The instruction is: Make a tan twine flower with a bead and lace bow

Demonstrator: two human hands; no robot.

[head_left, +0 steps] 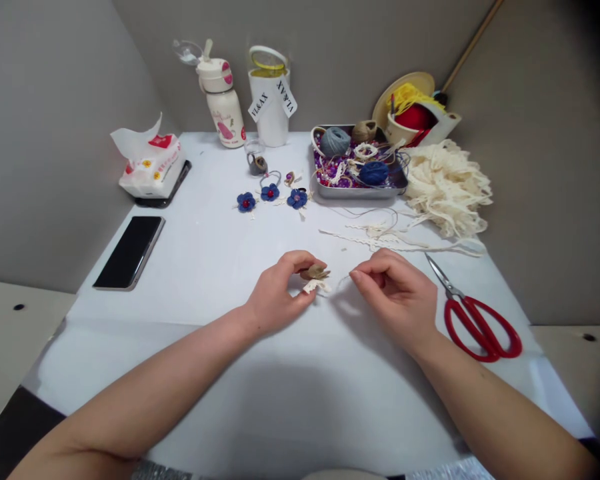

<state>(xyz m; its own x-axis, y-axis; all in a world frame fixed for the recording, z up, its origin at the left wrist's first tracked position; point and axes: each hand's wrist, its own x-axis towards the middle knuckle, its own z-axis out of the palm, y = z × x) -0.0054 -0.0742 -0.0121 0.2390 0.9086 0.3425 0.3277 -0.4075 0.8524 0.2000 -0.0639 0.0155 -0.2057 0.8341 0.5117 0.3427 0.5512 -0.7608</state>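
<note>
My left hand (285, 293) is closed round a small tan fabric flower (315, 272), with a bit of white lace (317, 287) hanging below it. To its right, my right hand (397, 293) pinches a thin pale thread (345, 280) between thumb and forefinger; the thread stretches toward the flower. Whether a needle is on it cannot be made out. Red-handled scissors (473, 313) lie beside my right hand. Beyond the hands are loose lace strips (400, 240) and finished-looking blue flowers (270, 193) with bead centres.
A metal tray (357, 192) holds beads and yarn balls. Next to it sits a heap of cream lace (447, 187). At the left are a phone (130, 252) and a tissue pack (153, 167). A bottle (223, 110) and a white cup (270, 110) stand at the back.
</note>
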